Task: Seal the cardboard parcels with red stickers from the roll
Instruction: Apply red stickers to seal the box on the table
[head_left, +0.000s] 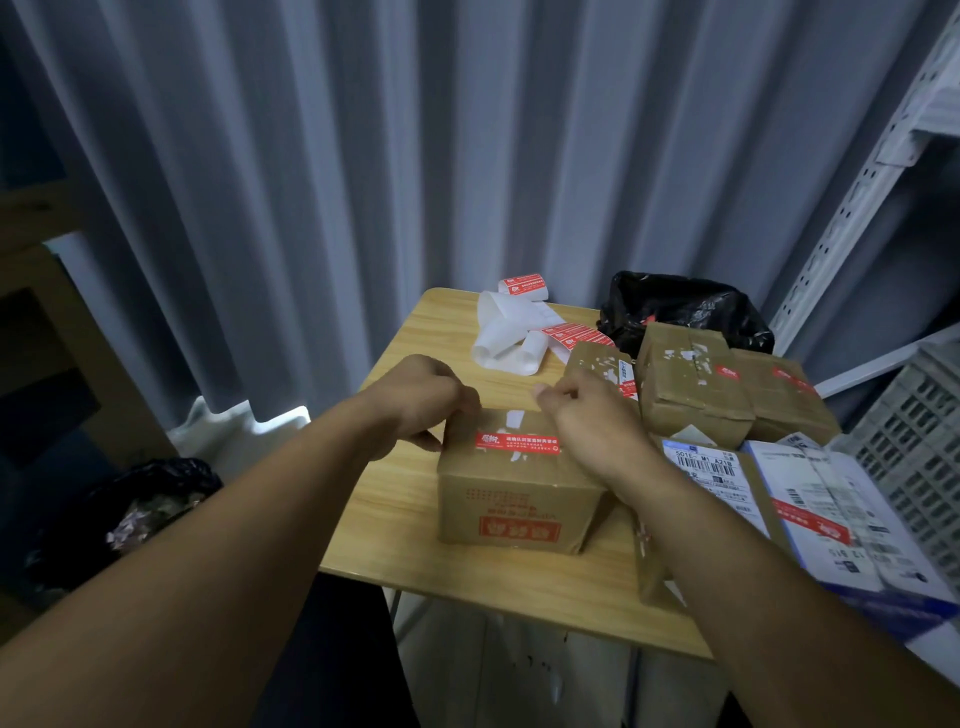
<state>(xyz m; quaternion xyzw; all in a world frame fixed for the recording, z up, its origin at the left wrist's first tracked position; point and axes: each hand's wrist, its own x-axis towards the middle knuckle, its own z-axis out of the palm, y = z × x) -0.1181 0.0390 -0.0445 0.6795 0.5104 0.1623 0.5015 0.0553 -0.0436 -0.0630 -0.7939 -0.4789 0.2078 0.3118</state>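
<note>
A brown cardboard parcel (511, 499) stands on the small wooden table (415, 525), with a red sticker (517, 442) lying across its top seam. My left hand (421, 402) grips the parcel's far left top corner with curled fingers. My right hand (592, 415) rests on the top right of the parcel, fingers bent over its far edge. The sticker roll (522, 287) sits at the table's far edge, with a long white backing strip (506, 332) and several red stickers (569, 332) trailing from it.
Several other parcels (691, 384) with red stickers are stacked at the right, with labelled ones (727, 478) nearer me. A black plastic bag (685, 306) lies behind them. A white crate (919, 447) and a metal shelf stand at the right; a black bin bag (130, 514) sits low left.
</note>
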